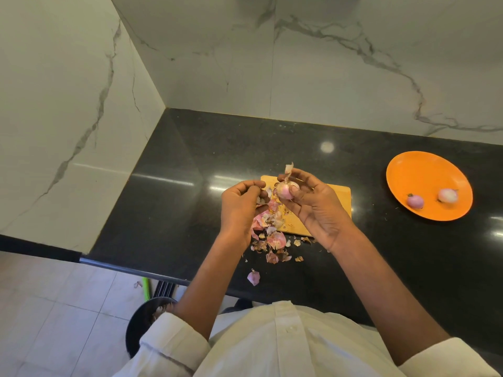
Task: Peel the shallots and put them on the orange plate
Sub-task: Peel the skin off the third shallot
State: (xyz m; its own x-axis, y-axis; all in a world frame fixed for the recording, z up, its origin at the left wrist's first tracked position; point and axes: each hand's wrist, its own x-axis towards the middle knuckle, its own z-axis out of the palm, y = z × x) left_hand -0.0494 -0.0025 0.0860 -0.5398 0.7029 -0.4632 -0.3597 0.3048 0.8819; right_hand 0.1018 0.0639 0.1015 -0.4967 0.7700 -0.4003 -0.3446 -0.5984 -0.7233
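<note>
Right hand [307, 202] pinched the shallot [285, 190] over the board [337, 197], so skins dropped there. Left hand [242, 205] fingers curled, pinching a skin scrap. Plate [424, 172] at three o'clock held two peeled shallots.

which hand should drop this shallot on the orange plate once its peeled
Probably the right. The right hand already grips the shallot, and the orange plate lies on that side. The left hand is farther from the plate and pinches loose skin.
</note>
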